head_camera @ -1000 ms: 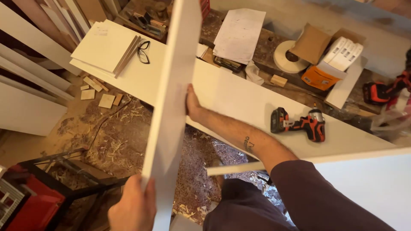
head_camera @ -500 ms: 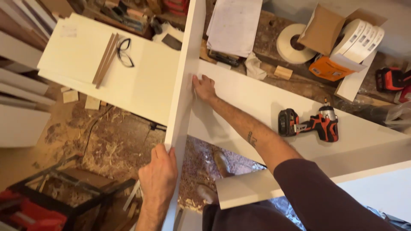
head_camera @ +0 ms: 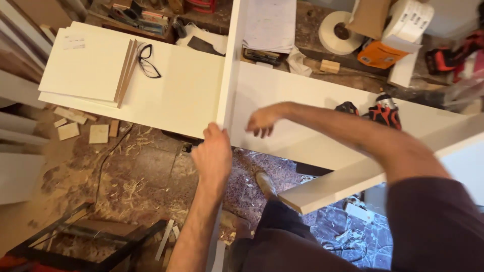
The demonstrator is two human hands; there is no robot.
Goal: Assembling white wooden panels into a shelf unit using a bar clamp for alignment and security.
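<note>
Left hand grips the upright white panel at its near edge.
Right hand hovers open at three o'clock over the flat white board; red drill beyond.

Narrow white board standing on edge, running straight away across a long white panel that lies flat. Gripped at its near end by the left hand, thumb and fingers wrapped round the edge (near corner hidden under the grip). Right hand open, blurred, hovering just beside the board over the panel, apparently not touching either.
</note>
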